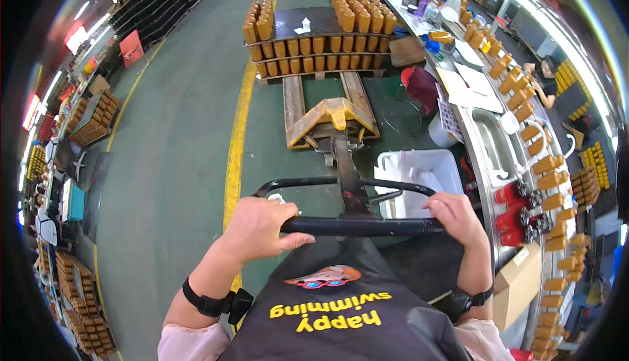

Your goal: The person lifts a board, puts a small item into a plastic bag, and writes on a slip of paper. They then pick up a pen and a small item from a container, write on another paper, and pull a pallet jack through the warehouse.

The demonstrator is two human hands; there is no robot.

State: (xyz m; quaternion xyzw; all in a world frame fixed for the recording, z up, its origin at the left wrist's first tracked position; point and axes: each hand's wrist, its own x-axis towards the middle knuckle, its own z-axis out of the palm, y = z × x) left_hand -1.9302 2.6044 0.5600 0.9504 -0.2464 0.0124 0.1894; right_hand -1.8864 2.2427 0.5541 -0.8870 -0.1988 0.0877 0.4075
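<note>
My left hand [255,230] is closed round the left end of the black handle [360,227] of a pallet jack, its thumb lying along the near side. At the other end of the bar my right hand [460,219] is closed over it, the underside of its grip hidden. Ahead, the jack's worn yellow body [335,113] stands on the floor with its forks pointing to a loaded pallet [321,74]. Tiers of orange-brown cup-shaped parts [288,66] stand on it, parted by dark boards; a small white bottle [306,24] sits on the top board.
Along the right runs a metal workbench [458,122] with a sink [491,141], red-and-black parts [514,213] and rows of orange-brown parts. A white bin [419,176] and a maroon-covered chair [419,89] stand beside it. A yellow floor line [237,145] passes left of the jack. A person [545,79] is beyond the bench.
</note>
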